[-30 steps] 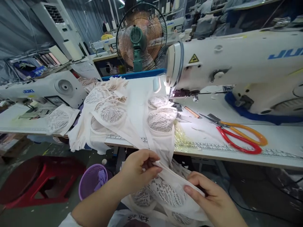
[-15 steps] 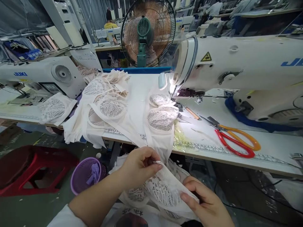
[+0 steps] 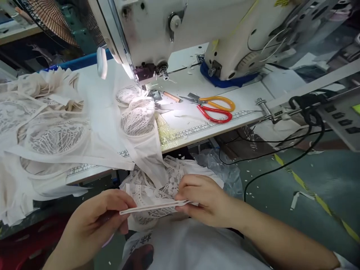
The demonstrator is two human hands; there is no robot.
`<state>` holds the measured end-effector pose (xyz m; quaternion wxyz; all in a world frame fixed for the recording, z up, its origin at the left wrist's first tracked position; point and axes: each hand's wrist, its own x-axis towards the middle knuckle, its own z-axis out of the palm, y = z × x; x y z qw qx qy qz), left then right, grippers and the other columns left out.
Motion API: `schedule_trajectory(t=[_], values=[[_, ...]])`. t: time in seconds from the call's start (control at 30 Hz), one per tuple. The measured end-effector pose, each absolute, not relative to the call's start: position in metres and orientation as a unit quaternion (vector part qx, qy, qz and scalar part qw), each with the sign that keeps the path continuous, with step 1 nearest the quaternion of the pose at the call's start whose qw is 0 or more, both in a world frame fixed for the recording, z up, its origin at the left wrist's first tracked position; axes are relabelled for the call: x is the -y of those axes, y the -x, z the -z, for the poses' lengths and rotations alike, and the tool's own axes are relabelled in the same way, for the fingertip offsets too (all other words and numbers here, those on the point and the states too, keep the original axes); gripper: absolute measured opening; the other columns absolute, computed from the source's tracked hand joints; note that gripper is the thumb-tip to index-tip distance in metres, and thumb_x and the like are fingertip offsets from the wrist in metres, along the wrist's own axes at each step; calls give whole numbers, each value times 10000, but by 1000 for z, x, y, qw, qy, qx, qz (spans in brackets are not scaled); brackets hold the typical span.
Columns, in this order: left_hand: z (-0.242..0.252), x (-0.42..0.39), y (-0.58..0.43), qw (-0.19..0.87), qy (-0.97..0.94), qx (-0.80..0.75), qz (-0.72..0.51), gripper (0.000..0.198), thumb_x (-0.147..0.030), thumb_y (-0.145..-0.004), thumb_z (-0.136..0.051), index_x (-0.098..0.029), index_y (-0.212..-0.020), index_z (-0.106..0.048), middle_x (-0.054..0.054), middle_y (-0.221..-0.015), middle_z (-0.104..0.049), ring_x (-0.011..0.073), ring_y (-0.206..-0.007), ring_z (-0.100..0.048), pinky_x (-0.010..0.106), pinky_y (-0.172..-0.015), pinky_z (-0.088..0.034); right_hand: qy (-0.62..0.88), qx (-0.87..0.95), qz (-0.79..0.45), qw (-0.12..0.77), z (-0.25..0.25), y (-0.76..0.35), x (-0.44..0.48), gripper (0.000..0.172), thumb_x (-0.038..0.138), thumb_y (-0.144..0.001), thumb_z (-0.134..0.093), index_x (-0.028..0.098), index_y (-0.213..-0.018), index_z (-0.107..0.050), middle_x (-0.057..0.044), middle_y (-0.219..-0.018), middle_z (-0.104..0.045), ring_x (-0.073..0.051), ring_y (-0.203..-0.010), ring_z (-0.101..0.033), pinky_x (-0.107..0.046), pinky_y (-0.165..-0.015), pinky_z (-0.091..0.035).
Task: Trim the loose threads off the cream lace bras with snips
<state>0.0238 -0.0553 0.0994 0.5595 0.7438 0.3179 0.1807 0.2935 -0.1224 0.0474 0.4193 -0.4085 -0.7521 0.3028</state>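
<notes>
At front edge of sewing table [image 3: 187, 122], left hand [image 3: 98, 221] and right hand [image 3: 204, 200], fingers closed, pinch white lace garment [image 3: 154, 207] by folded edge, straight between them; scissors [image 3: 203, 101] lie near sewing machine [image 3: 157, 37].

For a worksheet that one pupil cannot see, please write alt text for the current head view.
A person's left hand and right hand hold opposite ends of a white fabric edge, below a worktable. A sewing machine stands there, with scissors beneath its arm and a pile of lace pieces on the left.
</notes>
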Motion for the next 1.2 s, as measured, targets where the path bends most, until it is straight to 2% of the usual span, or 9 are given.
schedule_trajectory(t=[0.1, 0.2, 0.53, 0.73, 0.83, 1.03, 1.1, 1.2], values=[[-101, 50, -25, 506, -793, -293, -171, 248, -18, -840, -498, -244, -891, -587, 5, -877, -641, 139, -733, -655, 215, -590, -553, 407, 757, -287, 422, -48, -292, 121, 88, 158, -817, -560, 145, -759, -626, -39, -687, -555, -138, -599, -500, -244, -522, -384], [-104, 47, -28, 469, -818, -277, -185, 263, -2, -824, -519, -239, -913, -592, 10, -876, -651, 139, -762, -651, 233, -653, -558, 406, 752, -294, 427, -47, -293, 121, 97, 156, -818, -548, 150, -753, -621, -33, -669, -545, -136, -583, -492, -240, -508, -377], [-113, 49, -32, 423, -826, -281, -244, 260, -10, -793, -564, -234, -915, -615, 25, -835, -653, 141, -712, -626, 228, -583, -524, 399, 759, -263, 443, -43, -295, 123, 142, 155, -879, -520, 132, -961, -635, -66, -732, -591, -150, -615, -525, -251, -532, -420], [-112, 63, -41, 407, -806, -272, -332, 226, -22, -783, -598, -208, -909, -625, 38, -778, -648, 145, -680, -598, 254, -575, -487, 417, 738, -262, 462, -48, -289, 129, 152, 77, -848, -478, 153, -897, -601, -53, -704, -559, -161, -621, -528, -271, -528, -429], [-114, 70, -43, 434, -772, -285, -367, 181, -46, -799, -595, -207, -879, -612, 23, -747, -635, 135, -660, -571, 255, -571, -467, 415, 719, -295, 473, -56, -285, 126, 172, 69, -856, -453, 166, -849, -595, -37, -686, -532, -144, -596, -525, -250, -502, -427], [-111, 66, -36, 449, -757, -327, -344, 180, -41, -814, -566, -211, -862, -599, 25, -763, -604, 157, -725, -570, 271, -588, -467, 408, 732, -304, 453, -52, -283, 121, 146, 123, -884, -479, 157, -909, -619, -53, -716, -577, -157, -635, -551, -255, -542, -452], [-108, 62, -36, 431, -771, -321, -342, 183, -39, -807, -568, -209, -862, -605, 25, -768, -615, 168, -745, -574, 295, -617, -482, 413, 744, -266, 452, -46, -284, 122, 134, 159, -895, -494, 153, -968, -606, -59, -730, -593, -160, -626, -547, -258, -534, -451], [-107, 56, -38, 392, -796, -297, -353, 192, -26, -788, -576, -206, -848, -609, 4, -742, -628, 164, -732, -581, 370, -768, -498, 436, 746, -212, 456, -40, -284, 124, 123, 235, -909, -513, 159, -983, -576, -48, -715, -602, -160, -606, -541, -261, -526, -442]])
